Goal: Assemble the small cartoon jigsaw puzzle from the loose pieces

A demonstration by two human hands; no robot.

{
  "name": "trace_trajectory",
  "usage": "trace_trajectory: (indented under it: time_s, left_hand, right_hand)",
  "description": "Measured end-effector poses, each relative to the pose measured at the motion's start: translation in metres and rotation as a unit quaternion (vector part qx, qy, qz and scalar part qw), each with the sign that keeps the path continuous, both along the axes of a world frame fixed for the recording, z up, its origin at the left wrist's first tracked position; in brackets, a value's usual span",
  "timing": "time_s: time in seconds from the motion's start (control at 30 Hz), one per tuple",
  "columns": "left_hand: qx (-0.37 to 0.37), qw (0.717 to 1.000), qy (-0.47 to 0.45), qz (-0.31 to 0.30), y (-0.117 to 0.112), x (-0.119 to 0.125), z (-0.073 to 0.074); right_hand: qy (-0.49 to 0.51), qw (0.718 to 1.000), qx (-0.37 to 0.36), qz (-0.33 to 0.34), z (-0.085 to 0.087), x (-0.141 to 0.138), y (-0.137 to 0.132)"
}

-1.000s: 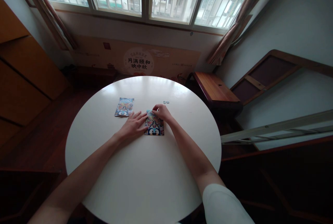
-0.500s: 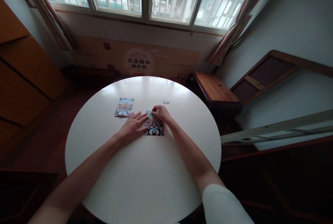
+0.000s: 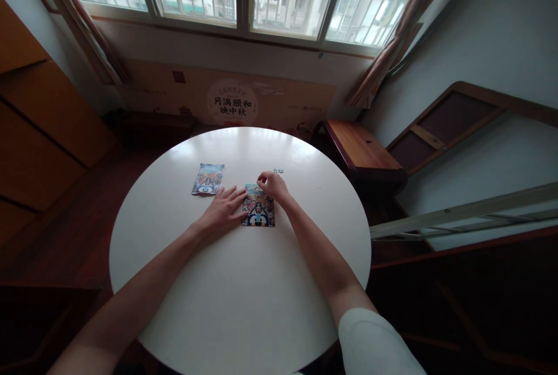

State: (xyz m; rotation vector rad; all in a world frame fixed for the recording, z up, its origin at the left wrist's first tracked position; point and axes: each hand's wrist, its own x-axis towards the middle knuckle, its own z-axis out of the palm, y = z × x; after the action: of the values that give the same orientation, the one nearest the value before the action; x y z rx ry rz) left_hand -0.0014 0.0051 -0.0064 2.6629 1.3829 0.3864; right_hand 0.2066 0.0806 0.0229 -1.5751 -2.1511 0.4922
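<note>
A small colourful jigsaw puzzle [image 3: 258, 212] lies near the middle of the round white table [image 3: 235, 293]. My left hand [image 3: 223, 207] rests flat with fingers spread, its fingertips on the puzzle's left edge. My right hand [image 3: 272, 185] has its fingers curled together at the puzzle's top right corner; what they pinch is too small to make out. A matching picture card [image 3: 208, 178] lies to the left, apart from both hands. A few loose puzzle pieces [image 3: 278, 171] sit just beyond my right hand.
A wooden stool [image 3: 360, 154] stands right of the table by the wall. Wooden cabinets [image 3: 39, 125] stand on the left. A printed cardboard panel [image 3: 231, 102] leans under the window. A framed board [image 3: 449, 125] leans against the right wall.
My right hand has shifted slightly up and to the right at the puzzle's top corner. The left hand and the puzzle have stayed put.
</note>
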Motion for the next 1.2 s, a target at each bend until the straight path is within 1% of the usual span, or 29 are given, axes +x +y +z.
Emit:
trace_trajectory:
  time_s: [0.07, 0.1, 0.2, 0.3, 0.4, 0.53, 0.73, 0.9, 1.03, 1.1, 1.2]
  left_hand:
    - [-0.001, 1.0, -0.001, 0.0, 0.0, 0.0, 0.0]
    - [-0.002, 1.0, -0.001, 0.001, -0.001, 0.0, 0.0]
    - [-0.005, 1.0, 0.001, 0.002, -0.001, -0.001, 0.001]
    - [-0.008, 1.0, 0.001, 0.001, -0.001, -0.001, 0.0]
    - [-0.007, 1.0, -0.002, 0.003, 0.0, -0.002, -0.002]
    - [-0.009, 1.0, -0.001, 0.004, 0.0, -0.002, -0.002]
    - [-0.012, 1.0, -0.005, 0.002, 0.0, -0.002, -0.001]
    - [-0.012, 1.0, -0.007, 0.003, 0.0, -0.002, 0.0]
    - [-0.015, 1.0, -0.006, 0.002, 0.0, -0.002, 0.0]
    - [-0.016, 1.0, -0.005, 0.003, 0.0, -0.002, -0.001]
    - [-0.013, 1.0, -0.005, 0.003, 0.0, -0.002, -0.001]
  right_hand:
    - [0.033, 0.999, 0.002, -0.032, 0.002, 0.011, 0.006]
    - [0.05, 0.997, 0.005, -0.06, 0.002, 0.018, 0.011]
    - [0.064, 0.99, 0.019, -0.125, 0.002, 0.042, 0.023]
    - [0.036, 0.988, 0.005, -0.151, 0.0, 0.063, 0.031]
    - [-0.011, 0.986, -0.023, -0.167, -0.005, 0.072, 0.032]
    - [-0.046, 0.986, -0.027, -0.16, -0.012, 0.066, 0.028]
    - [-0.097, 0.99, -0.022, -0.104, -0.016, 0.056, 0.024]
    - [-0.076, 0.994, -0.004, -0.078, -0.017, 0.057, 0.025]
    - [-0.041, 0.998, 0.007, -0.056, -0.013, 0.059, 0.025]
    - [-0.032, 0.997, 0.003, -0.063, -0.01, 0.059, 0.025]
    - [-0.041, 0.993, -0.016, -0.109, -0.008, 0.055, 0.023]
